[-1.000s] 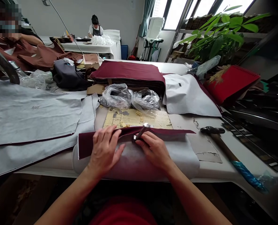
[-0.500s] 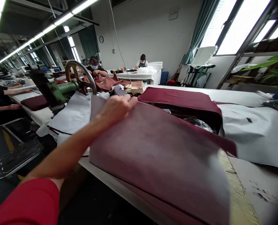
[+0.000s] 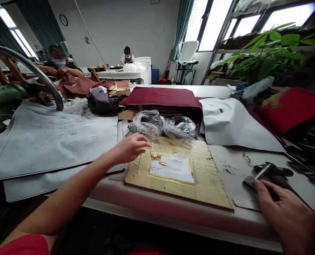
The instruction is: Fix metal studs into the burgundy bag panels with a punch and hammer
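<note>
My left hand [image 3: 132, 148] hovers over the left part of a worn yellowish board [image 3: 213, 187], fingers apart and loosely bent, with nothing visible in them. Several small gold-coloured metal pieces [image 3: 162, 163] lie near its fingertips, some on a white printed paper [image 3: 175, 168] in the middle of the board. At the right, my right hand [image 3: 285, 209] is closed on a small tool with a flat grey metal head [image 3: 250, 181] and a dark handle. Its fingers are partly hidden. Left of the board rest large pale sheets [image 3: 64, 138] with dark edges.
Clear plastic bags [image 3: 164, 124] sit behind the board, before a stack of dark red sheets [image 3: 162, 97]. A metal wheel [image 3: 48, 85] on a green machine stands at the left. Another dark object [image 3: 282, 170] lies beyond my right hand. Two people sit farther back.
The large sheet my left hand held is out of that hand, and the board with gold pieces is uncovered. My right hand has come into view with the tool. The view has turned right.
</note>
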`<move>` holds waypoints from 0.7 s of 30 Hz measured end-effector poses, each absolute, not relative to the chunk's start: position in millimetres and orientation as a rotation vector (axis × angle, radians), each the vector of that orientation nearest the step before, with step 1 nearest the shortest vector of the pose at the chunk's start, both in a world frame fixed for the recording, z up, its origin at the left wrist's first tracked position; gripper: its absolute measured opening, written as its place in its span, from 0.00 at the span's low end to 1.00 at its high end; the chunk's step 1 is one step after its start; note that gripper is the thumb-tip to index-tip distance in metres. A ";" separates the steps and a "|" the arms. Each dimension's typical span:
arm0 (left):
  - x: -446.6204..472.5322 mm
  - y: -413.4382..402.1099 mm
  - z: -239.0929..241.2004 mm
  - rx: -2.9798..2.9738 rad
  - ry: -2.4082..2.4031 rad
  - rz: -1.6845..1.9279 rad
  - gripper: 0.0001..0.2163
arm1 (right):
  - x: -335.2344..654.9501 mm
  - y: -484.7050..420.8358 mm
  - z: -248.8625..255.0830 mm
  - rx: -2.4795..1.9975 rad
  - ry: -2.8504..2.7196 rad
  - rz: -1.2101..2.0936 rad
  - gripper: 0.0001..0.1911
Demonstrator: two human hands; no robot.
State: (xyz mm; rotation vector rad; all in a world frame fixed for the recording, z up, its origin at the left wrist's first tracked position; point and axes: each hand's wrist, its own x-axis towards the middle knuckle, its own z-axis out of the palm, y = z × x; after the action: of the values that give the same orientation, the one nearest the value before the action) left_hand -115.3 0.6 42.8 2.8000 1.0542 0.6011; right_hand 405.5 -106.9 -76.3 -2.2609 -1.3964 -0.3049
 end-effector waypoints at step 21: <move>-69.1 -21.2 -8.9 2.551 1.275 0.806 0.12 | 184.5 -98.6 -2.7 -1.275 -2.611 0.029 0.24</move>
State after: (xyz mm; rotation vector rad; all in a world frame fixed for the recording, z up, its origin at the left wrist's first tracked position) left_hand -69.1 -21.2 -8.9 2.5508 1.2748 0.8061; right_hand 184.5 -98.6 -2.7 -1.2749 -2.6115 0.0293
